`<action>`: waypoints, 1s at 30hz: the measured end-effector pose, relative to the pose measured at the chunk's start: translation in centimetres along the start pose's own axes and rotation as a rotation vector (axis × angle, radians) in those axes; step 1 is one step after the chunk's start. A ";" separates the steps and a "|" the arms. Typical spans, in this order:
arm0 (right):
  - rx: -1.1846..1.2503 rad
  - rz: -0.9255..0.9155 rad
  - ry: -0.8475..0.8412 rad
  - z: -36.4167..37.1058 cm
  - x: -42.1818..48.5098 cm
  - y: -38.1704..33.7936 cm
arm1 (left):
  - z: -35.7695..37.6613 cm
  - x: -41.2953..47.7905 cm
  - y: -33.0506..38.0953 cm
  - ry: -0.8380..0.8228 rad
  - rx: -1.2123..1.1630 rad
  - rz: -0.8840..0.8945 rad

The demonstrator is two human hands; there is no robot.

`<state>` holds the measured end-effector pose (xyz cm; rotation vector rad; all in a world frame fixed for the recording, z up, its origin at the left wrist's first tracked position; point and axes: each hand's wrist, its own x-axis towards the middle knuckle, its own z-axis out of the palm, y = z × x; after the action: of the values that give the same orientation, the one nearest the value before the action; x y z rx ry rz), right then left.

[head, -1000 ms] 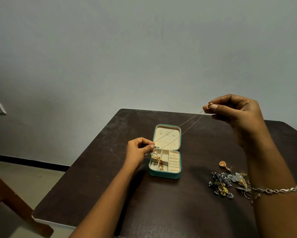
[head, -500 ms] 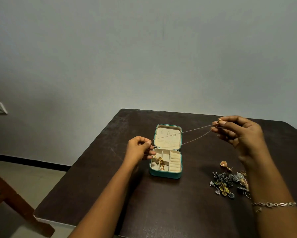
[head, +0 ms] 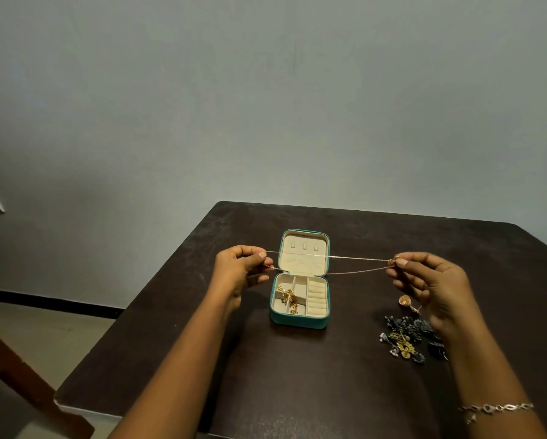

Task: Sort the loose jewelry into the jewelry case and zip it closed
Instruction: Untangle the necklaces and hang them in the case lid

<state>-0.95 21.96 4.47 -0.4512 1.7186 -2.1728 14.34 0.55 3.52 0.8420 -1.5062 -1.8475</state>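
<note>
A teal jewelry case (head: pixel 297 321) lies open on the dark table (head: pixel 297 375), its cream lid tilted back. A gold piece (head: pixel 288 299) sits in its left compartments. A thin gold chain (head: pixel 345 265) is stretched level above the case as a doubled strand. My left hand (head: pixel 240 270) pinches one end left of the case. My right hand (head: pixel 430 280) pinches the other end with its small pendant, right of the case. Loose jewelry (head: pixel 403 339) lies in a pile under my right wrist, with a gold earring (head: pixel 405 301) beside it.
The table's left edge (head: pixel 133 312) drops to a tiled floor. A wooden chair (head: pixel 18 375) stands at the lower left. A plain wall rises behind the table. A silver bracelet (head: pixel 497 416) circles my right wrist.
My right hand has come down from high on the right to the case's level, so the chain now runs horizontal. My left hand shifted slightly left and up.
</note>
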 end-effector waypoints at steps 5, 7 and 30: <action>0.019 0.046 -0.074 -0.1 -1.2 1.0 | -0.5 -0.1 0.8 0.016 -0.065 -0.008; 0.053 0.080 -0.101 -0.2 -1.7 1.4 | -0.6 -0.1 1.3 0.013 -0.082 0.007; 0.133 0.296 -0.295 3.0 -8.0 6.2 | -1.4 -2.5 6.1 -0.066 0.044 0.325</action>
<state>7.89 21.55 -1.23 -0.4271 1.3778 -1.8884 17.40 0.59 9.57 0.5224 -1.6222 -1.6204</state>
